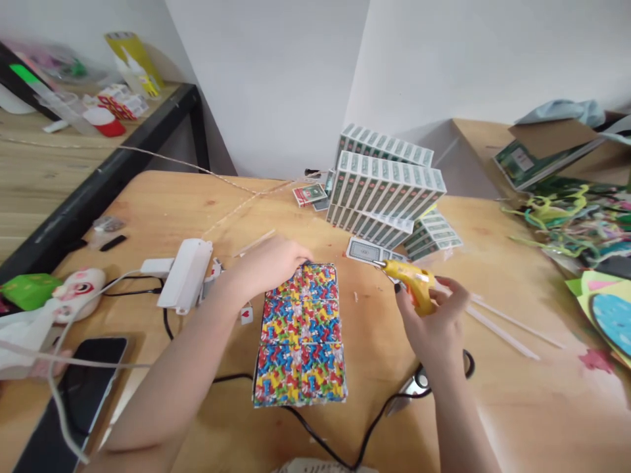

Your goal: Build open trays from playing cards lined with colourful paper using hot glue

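Note:
A yellow hot glue gun (417, 281) is gripped in my right hand (436, 315), its metal nozzle pointing left over the table. Some playing cards (365, 250) lie face down just beyond the nozzle. A rectangular panel (302, 335), covered in a bright multicoloured pattern and divided by seams into several sections, lies in front of me. My left hand (279, 263) reaches across to its far edge, with the fingers closed there; the fingertips are partly hidden. Partly under my right wrist are scissors (411, 391). A black cord (365, 440) runs beneath the panel towards the right hand.
Stacked card boxes (384, 184) stand at the back. Clear glue sticks (507, 332) lie to the right. On the left are a white power strip (186, 276), a phone (73, 401) and cables. Coloured craft pieces (582, 223) crowd the right side.

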Tool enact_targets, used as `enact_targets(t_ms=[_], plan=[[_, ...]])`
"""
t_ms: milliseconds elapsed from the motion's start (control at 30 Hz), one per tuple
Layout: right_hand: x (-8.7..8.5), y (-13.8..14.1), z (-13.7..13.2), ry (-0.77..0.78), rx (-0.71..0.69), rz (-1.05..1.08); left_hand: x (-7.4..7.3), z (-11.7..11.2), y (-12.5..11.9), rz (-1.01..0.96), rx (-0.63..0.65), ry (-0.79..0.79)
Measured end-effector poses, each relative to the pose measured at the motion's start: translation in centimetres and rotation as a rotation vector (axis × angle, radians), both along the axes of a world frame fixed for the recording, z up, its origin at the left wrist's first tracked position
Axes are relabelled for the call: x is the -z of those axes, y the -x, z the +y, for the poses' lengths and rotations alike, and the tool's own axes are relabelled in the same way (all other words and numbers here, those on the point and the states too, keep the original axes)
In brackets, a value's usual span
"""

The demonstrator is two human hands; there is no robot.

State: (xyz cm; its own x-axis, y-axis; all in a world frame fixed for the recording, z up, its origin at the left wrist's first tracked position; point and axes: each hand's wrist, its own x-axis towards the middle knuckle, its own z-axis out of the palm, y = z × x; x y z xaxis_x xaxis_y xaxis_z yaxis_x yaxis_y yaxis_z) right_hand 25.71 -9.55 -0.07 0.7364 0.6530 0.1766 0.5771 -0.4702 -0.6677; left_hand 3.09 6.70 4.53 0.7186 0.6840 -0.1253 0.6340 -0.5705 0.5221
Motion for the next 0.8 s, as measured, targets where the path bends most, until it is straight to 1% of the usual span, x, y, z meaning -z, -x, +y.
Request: enact_targets(t_ms=[67, 167, 233, 333, 400, 533, 700, 800], plan=[[-1.1, 0.5, 0.6, -0.034, -0.042, -0.081, 0.2, 0.2, 0.0, -0.001, 0.022, 0.024], [-2.3, 1.0, 1.5, -0.043, -0.089, -0.247, 0.4, 0.2, 0.1, 0.006, 0.035, 0.030], [-2.7, 1.3, 2.1, -0.078, -0.148, -0.330, 0.6, 0.2, 0.2, 0.001, 0.032, 0.028], [-2.9, 1.7, 2.9, -0.129, -0.282, -0.393, 0.8, 0.0, 0.2, -0.010, 0.013, 0.014], [-3.1, 1.9, 3.5, -0.118, -0.353, -0.441, 1.0, -0.2, 0.1, -0.019, -0.005, -0.005], [-3.5, 2.2, 4.5, -0.086, -0.446, -0.536, 1.3, -0.5, -0.1, -0.037, -0.037, -0.016], [-4.0, 2.4, 5.4, 0.013, -0.509, -0.677, 1.4, -0.3, 0.0, -0.081, -0.025, 0.003], [-4.1, 2.6, 5.6, 0.039, -0.528, -0.717, 1.5, 0.0, 0.2, -0.128, -0.012, 0.032]])
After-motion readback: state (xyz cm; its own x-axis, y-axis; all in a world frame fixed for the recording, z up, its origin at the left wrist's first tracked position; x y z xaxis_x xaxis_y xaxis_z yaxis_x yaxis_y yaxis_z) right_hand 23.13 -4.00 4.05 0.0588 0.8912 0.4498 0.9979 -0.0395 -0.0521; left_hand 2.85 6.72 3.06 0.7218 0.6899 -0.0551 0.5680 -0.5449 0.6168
